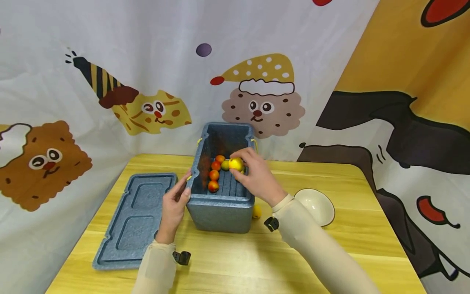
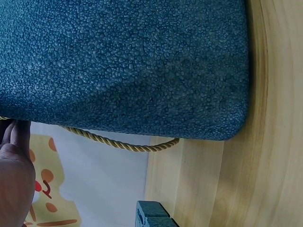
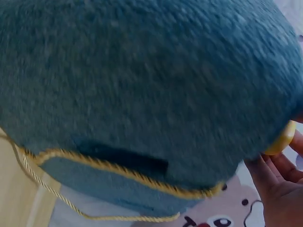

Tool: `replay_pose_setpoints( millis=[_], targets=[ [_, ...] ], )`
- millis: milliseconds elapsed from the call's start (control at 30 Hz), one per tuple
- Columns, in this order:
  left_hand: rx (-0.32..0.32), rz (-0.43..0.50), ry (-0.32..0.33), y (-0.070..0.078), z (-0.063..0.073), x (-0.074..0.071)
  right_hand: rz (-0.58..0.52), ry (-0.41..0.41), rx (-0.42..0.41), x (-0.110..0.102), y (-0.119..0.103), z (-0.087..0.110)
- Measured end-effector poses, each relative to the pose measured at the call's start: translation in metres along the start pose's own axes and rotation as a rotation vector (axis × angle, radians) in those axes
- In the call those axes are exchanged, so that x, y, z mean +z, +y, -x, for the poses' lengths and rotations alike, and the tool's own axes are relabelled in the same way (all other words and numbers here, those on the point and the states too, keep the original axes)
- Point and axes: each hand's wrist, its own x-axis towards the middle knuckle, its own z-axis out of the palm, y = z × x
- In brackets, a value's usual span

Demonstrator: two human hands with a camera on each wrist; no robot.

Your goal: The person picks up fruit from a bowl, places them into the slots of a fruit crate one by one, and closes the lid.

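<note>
A blue-grey speckled foam box (image 1: 220,214) stands uncovered on the table, with yellow rope at its sides. My left hand (image 1: 174,210) touches the left rim near the front corner, fingers stretched along the outside; in the left wrist view this hand (image 2: 16,184) lies at the box's edge. Over the box's opening, my right hand (image 1: 257,175) pinches a round yellow fruit (image 1: 236,164) between thumb and fingers. The box wall hides part of that fruit in the right wrist view. Inside, several small red-orange fruits (image 1: 213,175) line the left side, with a green fruit (image 1: 225,165) near them.
The box's flat lid (image 1: 141,220) lies on the table to the left. A white bowl (image 1: 315,206) stands to the right, partly behind my right sleeve. Another yellow fruit (image 1: 256,212) sits against the box's right side. A printed cloth (image 1: 165,61) hangs behind the table.
</note>
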Motion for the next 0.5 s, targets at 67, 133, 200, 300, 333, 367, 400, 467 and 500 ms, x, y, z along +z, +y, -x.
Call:
replay_pose_setpoints(
  millis=[67,133,200,300,333,367,400,467,500],
  targets=[
    [0.001,0.001,0.002,-0.001,0.0,-0.001,0.013,-0.036,0.012,0.006,-0.002,-0.002],
    [0.004,0.007,0.0,-0.001,0.001,-0.001,0.049,-0.079,0.026,0.012,-0.003,-0.003],
    [0.007,0.01,-0.001,-0.001,0.001,-0.001,0.115,-0.119,0.032,0.018,-0.004,-0.005],
    [0.004,0.005,-0.001,-0.001,0.002,-0.001,0.229,-0.167,0.022,0.023,-0.005,-0.006],
    [0.005,0.002,-0.001,-0.001,0.001,-0.001,0.261,-0.174,0.012,0.025,-0.005,-0.006],
    [0.008,0.0,0.0,-0.002,0.001,-0.001,0.294,-0.181,0.001,0.026,-0.005,-0.007],
    [0.01,-0.001,0.0,-0.002,0.001,-0.001,0.315,-0.188,-0.008,0.026,-0.006,-0.007],
    [0.017,-0.001,0.001,-0.002,0.0,-0.001,0.335,-0.199,-0.029,0.027,-0.006,-0.008],
    [0.02,-0.001,0.001,-0.002,0.0,-0.001,0.339,-0.205,-0.038,0.027,-0.007,-0.008]
  ],
)
